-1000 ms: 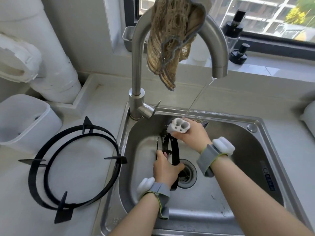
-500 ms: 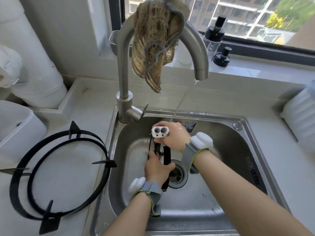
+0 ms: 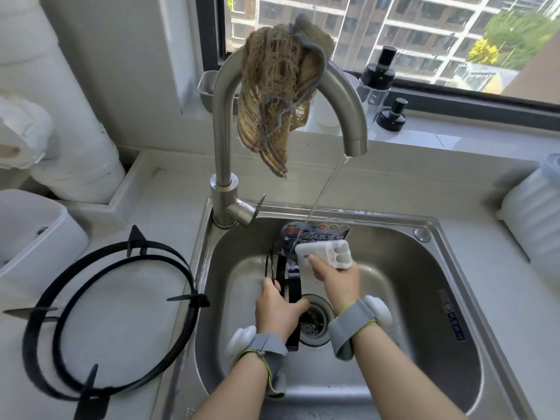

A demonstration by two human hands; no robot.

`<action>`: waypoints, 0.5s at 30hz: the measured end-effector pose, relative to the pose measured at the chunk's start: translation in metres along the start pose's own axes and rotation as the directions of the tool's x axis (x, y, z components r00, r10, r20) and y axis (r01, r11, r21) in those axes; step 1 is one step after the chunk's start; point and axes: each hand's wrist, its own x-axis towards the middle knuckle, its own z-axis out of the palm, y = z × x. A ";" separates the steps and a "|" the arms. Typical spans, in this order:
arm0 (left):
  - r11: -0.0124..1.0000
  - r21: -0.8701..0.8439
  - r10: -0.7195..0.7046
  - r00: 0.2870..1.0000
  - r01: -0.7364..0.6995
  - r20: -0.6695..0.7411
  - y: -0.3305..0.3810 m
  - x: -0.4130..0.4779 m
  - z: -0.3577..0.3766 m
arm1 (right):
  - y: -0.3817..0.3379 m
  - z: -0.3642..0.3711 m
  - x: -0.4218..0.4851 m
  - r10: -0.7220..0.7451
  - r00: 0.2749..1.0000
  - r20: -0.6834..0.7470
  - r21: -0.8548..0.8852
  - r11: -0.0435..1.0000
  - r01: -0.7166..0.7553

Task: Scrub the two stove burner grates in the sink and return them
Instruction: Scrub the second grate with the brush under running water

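Observation:
One black burner grate stands on edge inside the steel sink, near the drain. My left hand grips its near rim. My right hand holds a white scrub brush by its handle, at the top of that grate, under a thin stream of water from the tap. The second black grate lies flat on the counter left of the sink.
A brown net cloth hangs over the tap's arch. A white bin stands at far left, a ribbed white container at far right. Dark bottles sit on the window sill. The drain strainer lies beneath the hands.
My right hand has turned the brush from end-on to lying sideways across the grate's top. The water stream now lands on it. My left hand keeps its grip.

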 end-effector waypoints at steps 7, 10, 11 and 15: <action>1.000 -0.001 0.003 1.000 -0.003 -0.001 0.000 0.003 0.000 | 0.004 0.002 0.006 0.055 0.996 -0.067 0.126 0.991 -0.046; 1.000 -0.001 0.014 1.000 -0.014 0.007 0.003 0.002 0.000 | 0.007 0.002 -0.002 0.068 0.995 -0.075 0.139 0.989 -0.057; 1.000 0.000 0.020 1.000 -0.020 0.005 0.002 0.004 0.001 | 0.005 0.003 0.004 0.052 0.996 -0.076 0.125 0.991 -0.043; 1.000 0.013 0.006 1.000 -0.006 0.007 0.000 0.000 0.002 | -0.004 0.002 0.014 0.020 0.997 -0.071 0.063 0.998 -0.016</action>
